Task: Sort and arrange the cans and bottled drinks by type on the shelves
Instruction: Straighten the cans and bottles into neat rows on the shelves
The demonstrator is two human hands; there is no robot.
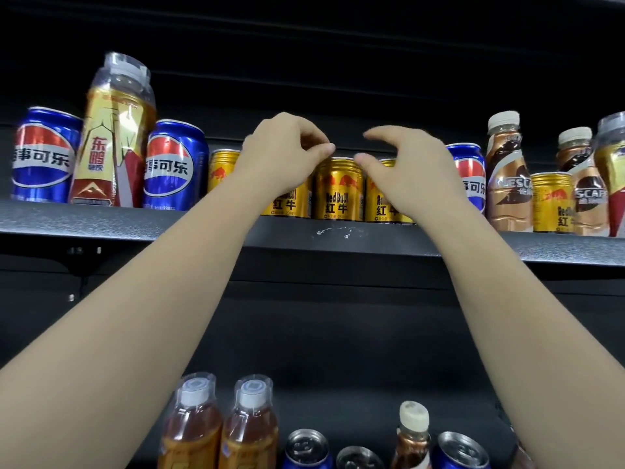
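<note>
Hovering over grouped gold aluminium Red Bull cans (339, 189) on the dark metal shelf (101, 221), left hand (287, 147) and right hand (402, 157) keep each grip loosely spread, holding nothing.

We look from our head camera, close in, slightly upward at the upper shelf (101, 221), lower shelf bottles at six o'clock.

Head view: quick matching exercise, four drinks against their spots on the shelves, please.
Things:
1. tall gold bottle
2. middle Red Bull can
3. lone Red Bull can
4. twin amber bottles

Places:
A. lower shelf, left
B. between two coffee bottles
C. between two Pepsi cans
D. upper shelf, between both hands

Pairs: 1-C, 2-D, 3-B, 4-A
</note>
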